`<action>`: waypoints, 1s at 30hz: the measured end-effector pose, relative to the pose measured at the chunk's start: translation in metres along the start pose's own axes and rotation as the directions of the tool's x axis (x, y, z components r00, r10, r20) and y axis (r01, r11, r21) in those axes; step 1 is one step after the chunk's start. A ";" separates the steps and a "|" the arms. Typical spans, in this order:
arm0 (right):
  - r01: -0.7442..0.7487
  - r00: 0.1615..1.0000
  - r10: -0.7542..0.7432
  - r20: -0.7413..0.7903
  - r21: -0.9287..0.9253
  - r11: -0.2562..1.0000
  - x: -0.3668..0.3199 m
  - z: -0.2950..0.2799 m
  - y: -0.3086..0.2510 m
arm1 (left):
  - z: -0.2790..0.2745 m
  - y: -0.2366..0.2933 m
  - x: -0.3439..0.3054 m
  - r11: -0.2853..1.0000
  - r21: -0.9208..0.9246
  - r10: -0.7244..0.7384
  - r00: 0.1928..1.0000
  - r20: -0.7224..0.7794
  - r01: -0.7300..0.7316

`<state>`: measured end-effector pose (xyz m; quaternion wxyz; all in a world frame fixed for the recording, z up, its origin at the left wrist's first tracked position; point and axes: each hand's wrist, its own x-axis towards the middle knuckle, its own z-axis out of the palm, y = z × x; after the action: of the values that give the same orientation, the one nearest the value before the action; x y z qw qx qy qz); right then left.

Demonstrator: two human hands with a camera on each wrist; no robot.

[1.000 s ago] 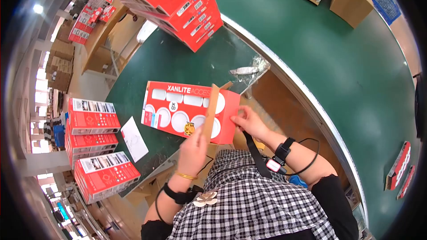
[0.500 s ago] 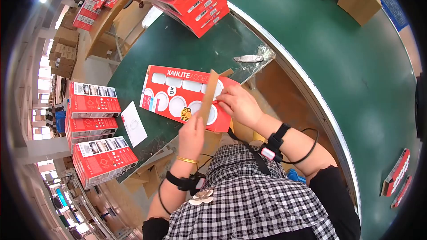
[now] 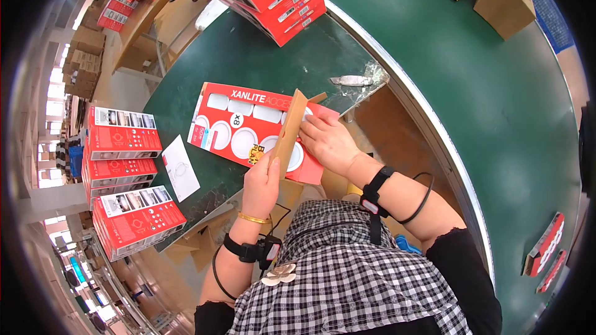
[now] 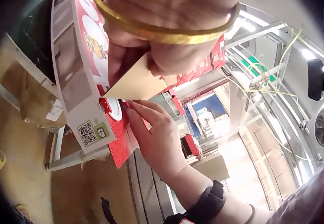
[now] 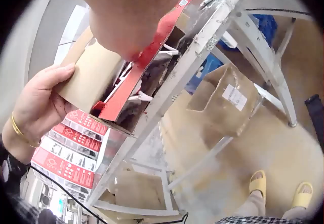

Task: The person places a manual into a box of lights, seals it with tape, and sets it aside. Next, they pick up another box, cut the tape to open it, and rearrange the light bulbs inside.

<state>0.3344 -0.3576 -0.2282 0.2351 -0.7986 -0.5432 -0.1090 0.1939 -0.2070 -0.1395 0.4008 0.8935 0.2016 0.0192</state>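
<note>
The left hand pinches a flat tan cardboard flap, the right hand touches the open end, its grip unclear, of an oblong red box printed with white rounds, overhanging the green table.

Your carton juts over the worktop's near edge; card and piled boxes left, taller stack behind, tool at right corner.

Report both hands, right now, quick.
Left hand: closed, pinching the brown cardboard flap.
Right hand: at the open end of the red box; whether it pinches anything cannot be told.
</note>
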 end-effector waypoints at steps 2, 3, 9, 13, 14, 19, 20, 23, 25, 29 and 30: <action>0.082 0.996 -0.083 -0.020 -0.048 0.995 -0.001 0.001 0.001 | -0.001 -0.006 0.001 1.000 -0.007 0.011 1.000 0.000 -0.011; 0.083 0.994 -0.078 0.071 -0.071 0.994 -0.001 0.002 -0.002 | -0.003 -0.009 0.001 1.000 -0.007 0.027 1.000 0.004 -0.027; 0.015 0.974 -0.006 0.225 -0.041 0.999 0.008 -0.005 -0.015 | -0.005 -0.012 -0.007 1.000 -0.019 0.024 0.999 0.031 -0.023; -0.004 0.983 -0.006 0.185 0.052 0.999 0.016 -0.016 -0.006 | -0.021 -0.014 0.000 0.996 -0.077 -0.048 0.998 0.047 0.052; 0.013 0.986 -0.029 0.163 0.098 0.995 0.020 -0.020 -0.001 | -0.027 -0.014 0.003 0.993 -0.121 0.003 1.000 0.002 -0.003; 0.070 0.984 -0.073 0.164 0.025 0.997 0.048 -0.044 -0.007 | -0.052 -0.004 0.011 0.988 -0.143 0.062 0.998 -0.008 -0.063; 0.056 0.986 -0.052 0.160 -0.020 0.998 0.050 -0.045 -0.010 | -0.053 -0.003 0.011 0.990 -0.122 0.066 0.998 0.004 -0.065; -0.001 0.984 0.019 0.176 -0.102 0.995 0.046 -0.033 -0.016 | -0.048 0.001 0.007 0.996 -0.017 0.088 0.996 0.007 -0.088; -0.004 0.981 0.022 0.195 -0.089 0.996 0.039 -0.029 -0.017 | -0.037 0.000 0.001 0.994 0.042 0.103 0.994 -0.021 -0.102; -0.073 0.973 0.090 0.213 -0.083 0.994 0.014 -0.010 -0.020 | -0.010 -0.020 -0.001 0.914 0.104 0.392 0.920 0.026 -0.393; -0.113 0.962 0.131 0.240 -0.087 0.990 0.009 -0.007 -0.022 | -0.008 -0.023 -0.001 0.921 0.100 0.370 0.925 0.082 -0.377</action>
<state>0.3181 -0.3467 -0.2127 0.1436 -0.8459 -0.5134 -0.0145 0.1835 -0.1883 -0.1502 0.3444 0.9370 0.0156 0.0562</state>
